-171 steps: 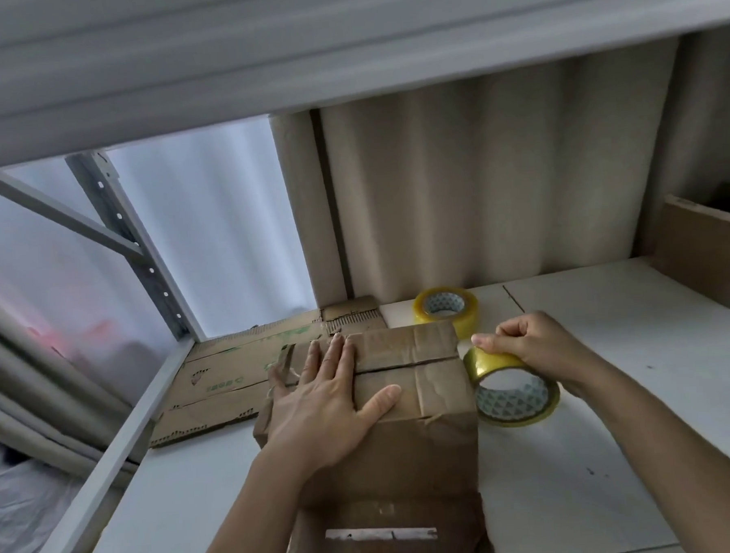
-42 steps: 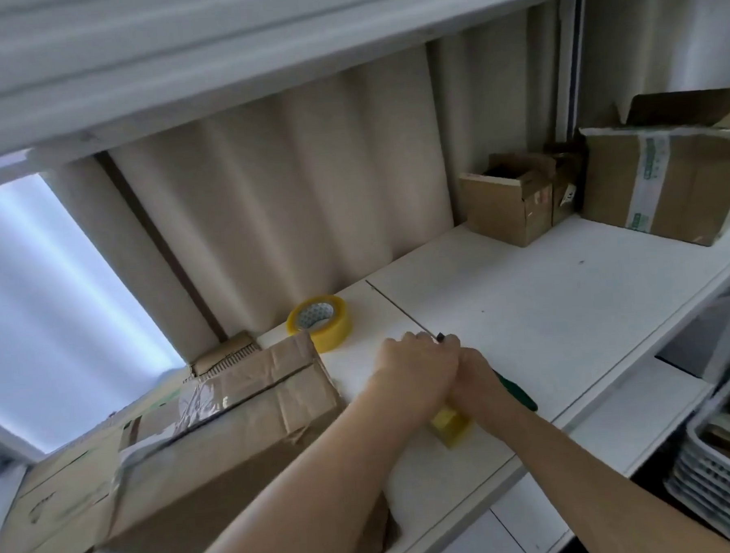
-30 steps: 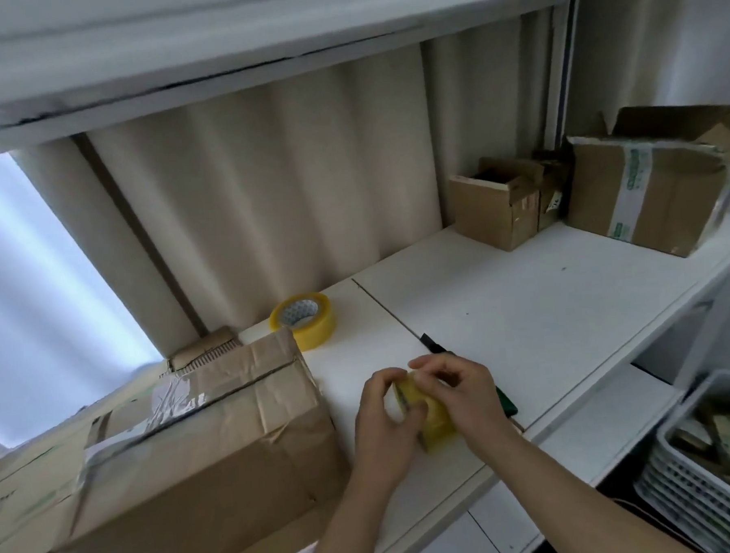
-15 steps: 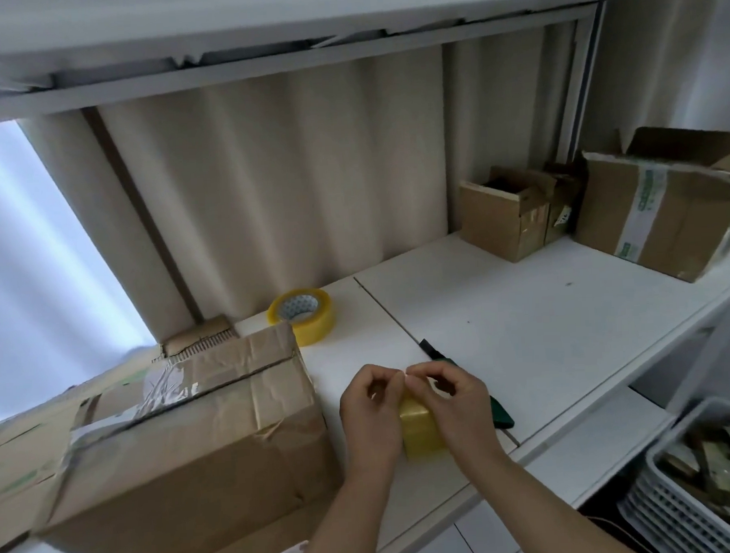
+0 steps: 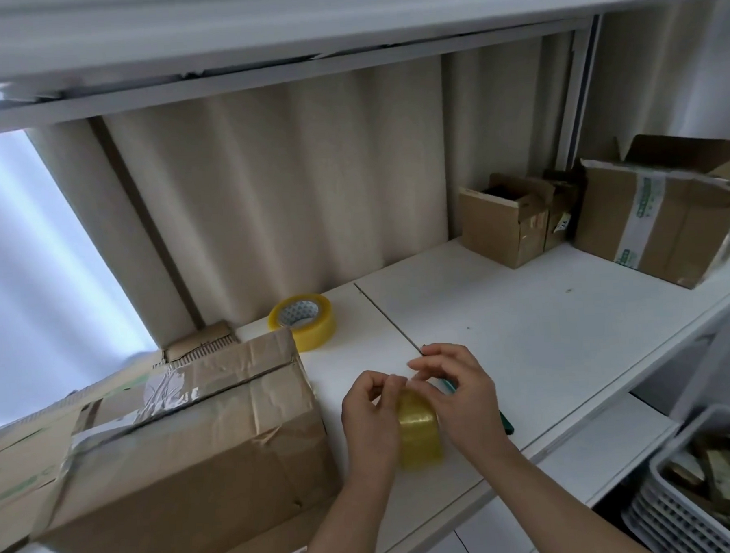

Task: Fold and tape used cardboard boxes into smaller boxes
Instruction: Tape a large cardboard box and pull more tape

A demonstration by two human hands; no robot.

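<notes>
A yellow tape roll [image 5: 419,434] stands on edge between my two hands above the white shelf [image 5: 527,335]. My left hand [image 5: 371,419] grips its left side with curled fingers. My right hand [image 5: 458,392] holds its right side, thumb and fingertips picking at the top of the roll. A taped brown cardboard box [image 5: 186,446] lies to the left, with clear tape across its closed flaps. A second yellow tape roll [image 5: 303,322] lies flat behind it near the wall.
A green-handled knife [image 5: 504,423] lies partly under my right hand. Flat cardboard [image 5: 9,455] lies at the far left. Small open boxes [image 5: 504,222] and a larger box [image 5: 664,214] stand at the back right. A white basket [image 5: 704,495] sits below right.
I left the taped box and brought the tape roll to the right. Both hands now hold it upright, and my right fingers have shifted to its top edge.
</notes>
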